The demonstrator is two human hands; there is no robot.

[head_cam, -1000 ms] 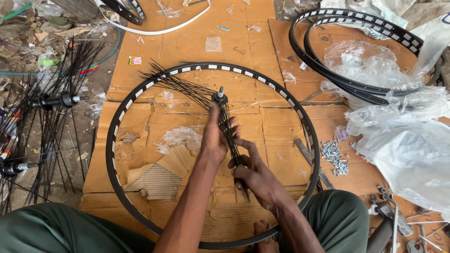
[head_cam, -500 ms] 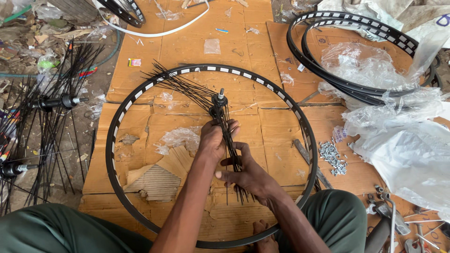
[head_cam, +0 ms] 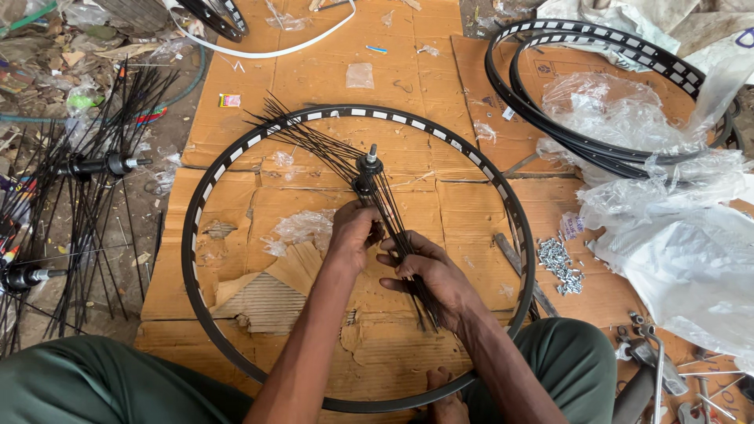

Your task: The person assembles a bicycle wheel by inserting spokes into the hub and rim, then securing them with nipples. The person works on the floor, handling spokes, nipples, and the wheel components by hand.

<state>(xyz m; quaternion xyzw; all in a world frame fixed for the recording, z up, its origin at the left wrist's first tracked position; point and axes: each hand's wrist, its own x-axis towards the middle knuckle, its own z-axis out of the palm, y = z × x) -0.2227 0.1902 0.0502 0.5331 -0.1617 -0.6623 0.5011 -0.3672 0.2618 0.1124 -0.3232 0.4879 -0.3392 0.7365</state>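
Cardboard sheet (head_cam: pixel 259 102) on ground, big black rim (head_cam: pixel 514 212) lying flat on it. Hub (head_cam: pixel 366 174) inside rim, just above ctr, black spokes (head_cam: pixel 306 141) fanning up-left. L hand (head_cam: pixel 353 234) closed on spoke bundle below hub. R hand (head_cam: pixel 430 276) pinching spokes, fingers curled. Small nipple pile (head_cam: pixel 559 263) outside rim, R.
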